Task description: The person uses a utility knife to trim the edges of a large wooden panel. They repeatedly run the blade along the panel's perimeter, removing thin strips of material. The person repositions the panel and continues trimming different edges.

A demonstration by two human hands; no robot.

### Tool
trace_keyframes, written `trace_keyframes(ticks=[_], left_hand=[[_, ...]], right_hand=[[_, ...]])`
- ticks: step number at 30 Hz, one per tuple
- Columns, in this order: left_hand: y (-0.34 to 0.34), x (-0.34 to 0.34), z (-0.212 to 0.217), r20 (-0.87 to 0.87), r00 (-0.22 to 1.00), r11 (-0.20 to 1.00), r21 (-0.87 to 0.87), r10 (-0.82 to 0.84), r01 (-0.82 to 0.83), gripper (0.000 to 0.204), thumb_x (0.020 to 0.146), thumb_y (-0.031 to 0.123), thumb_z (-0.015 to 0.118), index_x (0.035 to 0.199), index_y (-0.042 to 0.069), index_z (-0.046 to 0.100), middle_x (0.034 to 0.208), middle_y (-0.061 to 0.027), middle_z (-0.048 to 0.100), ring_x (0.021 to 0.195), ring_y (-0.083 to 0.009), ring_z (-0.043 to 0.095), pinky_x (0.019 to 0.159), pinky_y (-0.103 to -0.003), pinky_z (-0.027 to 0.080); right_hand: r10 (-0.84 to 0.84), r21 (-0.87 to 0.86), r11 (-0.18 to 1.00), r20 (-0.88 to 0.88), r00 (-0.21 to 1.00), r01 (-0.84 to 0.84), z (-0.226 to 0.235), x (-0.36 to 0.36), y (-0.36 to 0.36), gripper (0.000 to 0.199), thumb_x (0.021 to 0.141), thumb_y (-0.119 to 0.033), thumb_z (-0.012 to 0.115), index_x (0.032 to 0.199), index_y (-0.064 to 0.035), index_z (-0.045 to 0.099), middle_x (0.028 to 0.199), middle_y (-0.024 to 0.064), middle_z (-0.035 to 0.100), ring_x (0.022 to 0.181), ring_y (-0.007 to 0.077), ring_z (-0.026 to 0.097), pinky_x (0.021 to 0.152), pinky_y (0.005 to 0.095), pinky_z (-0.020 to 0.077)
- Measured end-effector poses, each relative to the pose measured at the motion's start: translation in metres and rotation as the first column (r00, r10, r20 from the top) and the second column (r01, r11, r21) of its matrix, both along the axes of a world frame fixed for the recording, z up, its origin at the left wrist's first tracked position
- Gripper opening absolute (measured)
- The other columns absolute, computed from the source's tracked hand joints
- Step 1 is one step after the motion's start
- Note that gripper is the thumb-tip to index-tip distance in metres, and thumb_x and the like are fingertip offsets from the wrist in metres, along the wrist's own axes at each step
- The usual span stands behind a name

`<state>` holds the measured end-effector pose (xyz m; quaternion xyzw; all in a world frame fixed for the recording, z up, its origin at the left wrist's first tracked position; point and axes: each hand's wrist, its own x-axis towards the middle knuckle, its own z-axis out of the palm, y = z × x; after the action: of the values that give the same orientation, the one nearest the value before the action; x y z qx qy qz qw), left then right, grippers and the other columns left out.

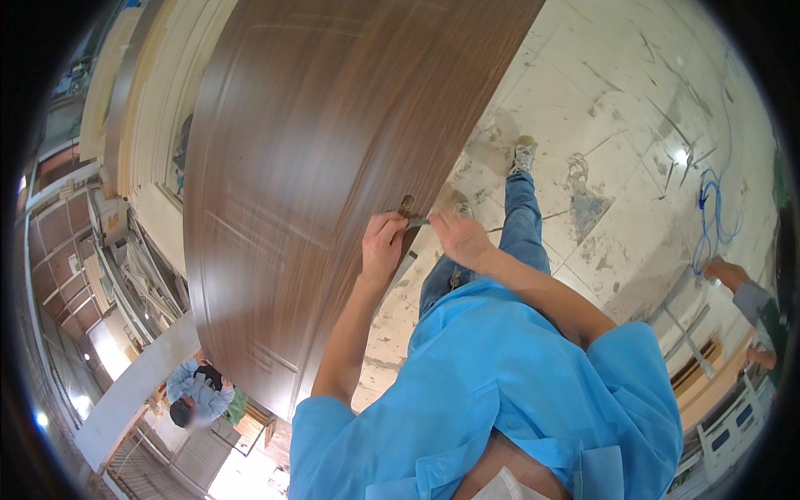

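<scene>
One brown wood-grain door (275, 125) takes up the upper left and middle of the view; pale, stained floor (617, 108) to its right. Wearer's blue shirt (533, 367) fills lower centre, short sleeves. Right forearm (554, 292) slants up and leftward, elbow bent and out to the side. Left forearm (343, 333) rises steeply in front of the door's lower right part. Left hand (383, 242): back turned to the camera, fingers curled in toward the right. Right hand (461, 240): fingers pointing left, facing the left hand. Oval cutout (407, 201) in the door, near its right edge. Small grey piece (417, 222) just below the cutout, between the hands, roughly level. Each grip closed, fingertips pinching one end of it. Material: cannot tell.
</scene>
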<state>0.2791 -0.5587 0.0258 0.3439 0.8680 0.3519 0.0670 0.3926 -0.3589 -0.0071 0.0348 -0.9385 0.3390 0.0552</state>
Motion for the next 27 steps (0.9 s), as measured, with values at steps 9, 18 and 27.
trace_keyframes(ticks=[9,18,27], left_hand=[[0.012,0.016,0.043,0.123,0.981,0.981,-0.106,-0.15,0.163,0.016,0.083,0.002,0.084,0.096,0.007,0.077,0.105,-0.0079,0.075,0.099,-0.0313,0.071,0.084,-0.042,0.058],[0.305,-0.108,0.01,-0.173,0.957,0.951,-0.244,-0.233,0.187,0.06,0.104,0.023,0.071,0.162,0.019,0.055,0.163,-0.0096,0.055,0.151,-0.038,0.049,0.123,-0.053,0.04],[0.447,-0.185,-0.018,-0.216,0.919,0.854,-0.484,-0.328,0.191,0.055,0.113,0.03,0.056,0.166,0.019,0.05,0.174,-0.0029,0.045,0.163,-0.0348,0.036,0.132,-0.056,0.027]], right_hand=[[0.199,-0.254,0.958,0.262,0.944,-0.131,0.014,0.015,0.02,0.016,0.096,-0.016,0.066,0.11,-0.0078,0.068,0.094,0.0134,0.071,0.086,0.0365,0.075,0.072,0.0504,0.0606],[-0.559,-0.438,0.666,0.242,0.793,0.603,0.033,-0.117,0.333,0.029,0.107,-0.028,0.065,0.095,-0.0016,0.064,0.087,0.0202,0.067,0.081,0.041,0.069,0.069,0.0492,0.0526],[-0.814,-0.229,0.56,0.03,0.581,0.796,-0.015,-0.311,0.65,0.039,0.113,-0.041,0.056,0.115,-0.0071,0.075,0.097,0.0207,0.076,0.094,0.0438,0.072,0.081,0.0554,0.053]])
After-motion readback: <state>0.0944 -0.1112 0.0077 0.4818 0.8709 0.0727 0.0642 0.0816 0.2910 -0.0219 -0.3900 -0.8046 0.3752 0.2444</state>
